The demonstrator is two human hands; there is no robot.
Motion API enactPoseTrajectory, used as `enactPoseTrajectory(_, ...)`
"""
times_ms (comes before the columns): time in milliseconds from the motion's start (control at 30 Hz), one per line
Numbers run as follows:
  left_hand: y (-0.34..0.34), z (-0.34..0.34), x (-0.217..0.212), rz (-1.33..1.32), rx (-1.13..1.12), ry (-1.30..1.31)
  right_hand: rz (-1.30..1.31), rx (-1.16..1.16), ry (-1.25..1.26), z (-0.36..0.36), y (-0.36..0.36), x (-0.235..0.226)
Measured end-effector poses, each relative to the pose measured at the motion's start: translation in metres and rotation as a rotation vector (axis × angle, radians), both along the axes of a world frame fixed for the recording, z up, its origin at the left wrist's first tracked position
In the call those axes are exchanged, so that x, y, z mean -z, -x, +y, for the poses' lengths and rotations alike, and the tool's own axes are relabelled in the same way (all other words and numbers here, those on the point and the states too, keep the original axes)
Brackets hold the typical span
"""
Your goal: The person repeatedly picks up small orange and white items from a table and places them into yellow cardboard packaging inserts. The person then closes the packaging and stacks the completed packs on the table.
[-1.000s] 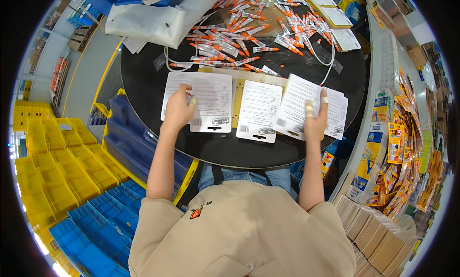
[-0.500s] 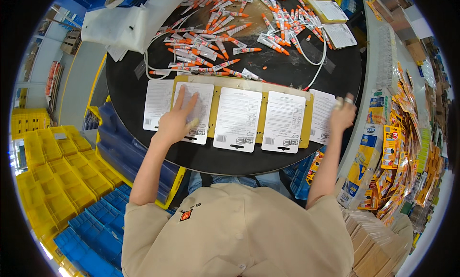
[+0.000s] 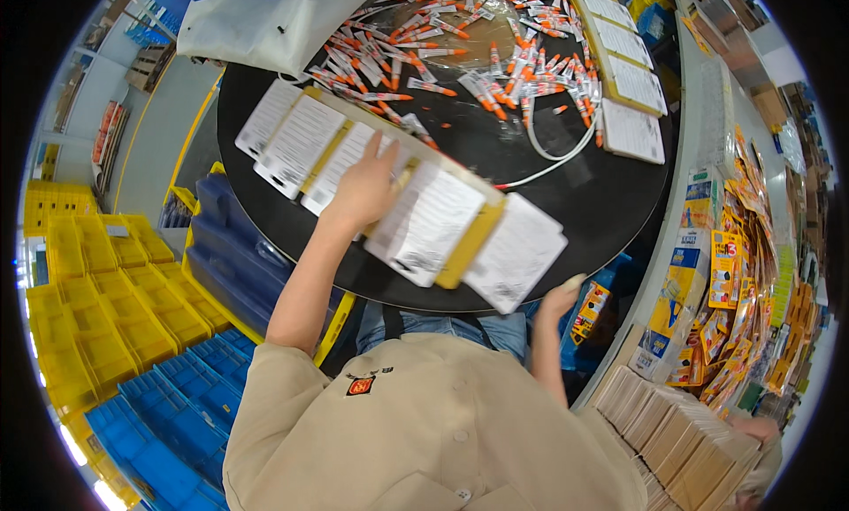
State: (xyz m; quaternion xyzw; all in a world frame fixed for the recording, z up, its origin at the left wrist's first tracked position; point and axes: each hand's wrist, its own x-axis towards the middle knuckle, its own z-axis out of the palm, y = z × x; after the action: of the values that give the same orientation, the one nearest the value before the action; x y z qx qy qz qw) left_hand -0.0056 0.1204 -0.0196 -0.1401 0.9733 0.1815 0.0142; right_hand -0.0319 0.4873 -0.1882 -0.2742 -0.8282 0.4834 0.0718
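Observation:
A yellow board (image 3: 470, 247) lies slanted on the round black table, its right end nearest me. Several white printed cards (image 3: 435, 228) with hang slots lie face-up along it. The rightmost card (image 3: 516, 253) juts past the board's end and over the table's near edge. My left hand (image 3: 367, 186) rests on the middle of the row, fingers stretched out over a card, holding nothing I can see. Just off the table's near edge, right of that end card, my right hand (image 3: 555, 302) is apart from the cards, a finger extended. Its other fingers are partly hidden.
Small white tubes with orange caps (image 3: 495, 60) are heaped across the far table. A white cable (image 3: 566, 155) curves beside them. Another yellow board with cards (image 3: 638, 82) lies far right. A white bag (image 3: 243, 38) sits far left; yellow bins (image 3: 97, 290) and blue bins (image 3: 168, 414) stand left.
The board with its cards has turned clockwise, left end away from me and right end nearer. My right hand has left the end card and dropped toward me. My left hand stays on the row.

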Motion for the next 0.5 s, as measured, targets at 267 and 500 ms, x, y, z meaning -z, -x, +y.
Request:
enactPoseTrajectory(267,-0.023,0.055,-0.023,0.139,0.106,-0.439,-0.074,-0.739,0.555,-0.007,-0.053,-0.091)
enactPoseTrajectory(500,-0.067,0.100,0.017,0.164,0.094,-0.701,0.130,-0.062,-0.341,0.041,0.127,-0.047)
